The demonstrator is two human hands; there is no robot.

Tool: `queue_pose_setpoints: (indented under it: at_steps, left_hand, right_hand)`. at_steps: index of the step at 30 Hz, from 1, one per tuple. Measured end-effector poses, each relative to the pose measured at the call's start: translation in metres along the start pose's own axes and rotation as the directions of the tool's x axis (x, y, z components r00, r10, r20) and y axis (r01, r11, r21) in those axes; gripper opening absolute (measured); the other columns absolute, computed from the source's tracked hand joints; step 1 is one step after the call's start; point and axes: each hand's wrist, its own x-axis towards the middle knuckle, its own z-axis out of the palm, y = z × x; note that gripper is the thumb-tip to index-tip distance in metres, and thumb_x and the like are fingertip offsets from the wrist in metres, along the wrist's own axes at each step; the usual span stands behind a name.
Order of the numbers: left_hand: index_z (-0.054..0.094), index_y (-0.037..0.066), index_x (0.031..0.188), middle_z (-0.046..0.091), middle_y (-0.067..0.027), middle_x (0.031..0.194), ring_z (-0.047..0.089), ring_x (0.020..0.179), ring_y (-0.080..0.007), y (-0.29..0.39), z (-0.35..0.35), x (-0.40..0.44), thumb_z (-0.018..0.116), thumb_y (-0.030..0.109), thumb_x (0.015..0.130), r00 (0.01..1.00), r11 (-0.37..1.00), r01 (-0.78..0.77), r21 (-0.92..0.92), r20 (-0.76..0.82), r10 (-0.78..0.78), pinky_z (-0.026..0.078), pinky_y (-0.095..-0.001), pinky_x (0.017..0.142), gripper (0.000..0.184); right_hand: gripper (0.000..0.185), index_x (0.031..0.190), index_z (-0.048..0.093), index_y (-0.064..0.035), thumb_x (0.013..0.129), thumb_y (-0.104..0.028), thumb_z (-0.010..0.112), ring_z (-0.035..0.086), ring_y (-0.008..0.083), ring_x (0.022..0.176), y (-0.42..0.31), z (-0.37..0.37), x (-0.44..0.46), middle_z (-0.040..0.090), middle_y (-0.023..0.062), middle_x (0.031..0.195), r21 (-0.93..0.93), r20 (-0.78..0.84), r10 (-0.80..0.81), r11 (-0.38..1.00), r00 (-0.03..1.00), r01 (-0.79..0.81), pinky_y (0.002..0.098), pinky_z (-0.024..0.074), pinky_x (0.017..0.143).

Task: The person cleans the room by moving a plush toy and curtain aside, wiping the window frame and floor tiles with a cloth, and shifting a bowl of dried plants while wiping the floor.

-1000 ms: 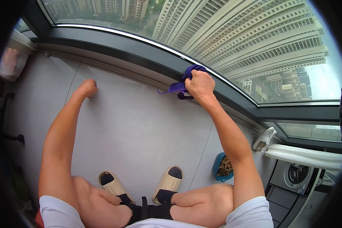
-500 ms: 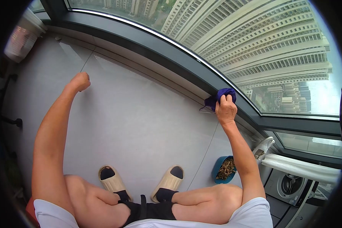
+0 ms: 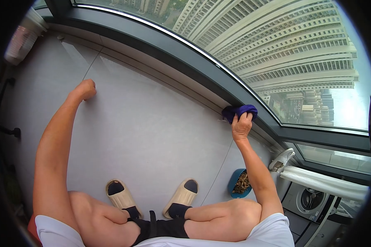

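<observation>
A bunched purple cloth (image 3: pixel 246 109) lies against the low inner edge of the dark window frame (image 3: pixel 181 55), on the right. My right hand (image 3: pixel 242 126) grips it from the near side, fingers curled over the fabric, which covers part of the fingertips. Far off to the left, my left hand (image 3: pixel 85 89) is closed in a loose fist above the grey tiled floor (image 3: pixel 148 136). Nothing sticks out of that fist, and its palm side is turned away from view.
A blue tub (image 3: pixel 233 184) holding dry brown pieces stands by my right knee. White shoes (image 3: pixel 282 159), a long white padded item (image 3: pixel 321 184) and a washing machine (image 3: pixel 310 200) are at the right. My beige slippers (image 3: pixel 184 194) rest on the floor; a whitish container (image 3: pixel 25 39) stands upper left.
My right hand has come slightly lower and nearer with the cloth, which now looks flatter and wider along the frame. The left fist has barely moved.
</observation>
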Motion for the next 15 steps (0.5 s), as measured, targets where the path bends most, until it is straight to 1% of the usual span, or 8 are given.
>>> queue_pose_setpoints:
  at_steps: [2,3,6,7,9,11,14,15]
  left_hand:
    - [0.071,-0.005,0.096,0.071,-0.0254,0.086,0.071,0.074,-0.0352,-0.002,0.003,0.004,0.053,0.002,0.077,0.999,0.998,-0.036,0.050,-0.007,0.036,0.056,-0.0449,0.068,0.026]
    - [0.070,-0.006,0.095,0.071,-0.0263,0.087,0.071,0.076,-0.0360,-0.002,0.004,0.007,0.054,0.002,0.077,0.998,0.995,-0.056,0.077,-0.010,0.057,0.056,-0.0454,0.068,0.026]
    - [0.069,-0.010,0.092,0.070,-0.0290,0.083,0.071,0.072,-0.0375,-0.003,0.013,0.022,0.056,0.001,0.075,0.999,0.990,-0.034,0.134,-0.019,0.037,0.056,-0.0462,0.065,0.024]
    - [0.067,-0.009,0.092,0.069,-0.0256,0.079,0.070,0.066,-0.0353,-0.008,0.017,0.034,0.058,0.002,0.076,1.000,0.987,-0.027,0.156,0.002,0.027,0.056,-0.0454,0.059,0.022]
    - [0.065,-0.007,0.092,0.067,-0.0190,0.071,0.067,0.055,-0.0311,-0.014,0.023,0.055,0.062,0.005,0.078,0.999,0.980,-0.011,0.199,0.045,0.003,0.054,-0.0438,0.048,0.019]
    - [0.064,-0.008,0.092,0.066,-0.0189,0.071,0.066,0.053,-0.0304,-0.008,0.018,0.049,0.064,0.004,0.077,0.998,0.989,0.020,0.149,0.053,-0.028,0.053,-0.0428,0.046,0.019]
    - [0.063,-0.008,0.091,0.066,-0.0179,0.071,0.066,0.052,-0.0289,-0.006,0.016,0.047,0.066,0.003,0.077,0.997,0.993,0.056,0.100,0.049,-0.061,0.053,-0.0416,0.045,0.019]
    - [0.063,-0.008,0.091,0.065,-0.0174,0.071,0.066,0.052,-0.0283,-0.006,0.016,0.047,0.067,0.003,0.077,0.997,0.994,0.066,0.088,0.044,-0.070,0.054,-0.0413,0.045,0.018]
  right_hand:
    - [0.028,0.103,0.061,0.0004,0.082,-0.013,0.074,0.063,0.0433,0.083,-0.015,0.010,0.000,0.053,0.0226,0.099,0.027,-0.076,0.048,0.999,0.996,-0.046,0.0501,0.0530,0.072]
    - [0.034,0.109,0.057,0.0035,0.085,-0.015,0.073,0.061,0.0453,0.087,-0.021,0.016,-0.002,0.051,0.0252,0.102,0.040,-0.054,0.081,0.996,0.995,-0.078,0.0510,0.0520,0.076]
    - [0.036,0.110,0.056,0.0056,0.086,-0.014,0.072,0.060,0.0460,0.087,-0.039,0.026,-0.001,0.050,0.0264,0.103,0.071,-0.064,0.132,0.989,0.989,-0.127,0.0506,0.0517,0.077]
    - [0.039,0.113,0.054,0.0075,0.086,-0.014,0.072,0.059,0.0466,0.087,-0.044,0.028,0.000,0.049,0.0277,0.103,0.073,-0.058,0.142,0.988,0.988,-0.137,0.0503,0.0510,0.077]
    - [0.040,0.114,0.053,0.0080,0.087,-0.014,0.071,0.059,0.0467,0.087,-0.054,0.029,0.002,0.049,0.0283,0.103,0.121,-0.058,0.114,0.987,0.992,-0.106,0.0505,0.0504,0.077]
    - [0.041,0.114,0.051,0.0084,0.087,-0.014,0.071,0.058,0.0469,0.086,-0.068,0.030,0.007,0.048,0.0297,0.104,0.179,-0.062,0.071,0.982,0.996,-0.059,0.0509,0.0495,0.077]
    - [0.041,0.114,0.051,0.0091,0.087,-0.013,0.072,0.058,0.0467,0.088,-0.101,0.031,0.018,0.048,0.0304,0.104,0.280,-0.014,0.041,0.959,0.999,-0.035,0.0508,0.0494,0.077]
    - [0.039,0.112,0.051,0.0092,0.087,-0.012,0.072,0.059,0.0468,0.085,-0.116,0.030,0.024,0.048,0.0307,0.103,0.303,0.000,0.018,0.953,1.000,-0.017,0.0507,0.0499,0.075]
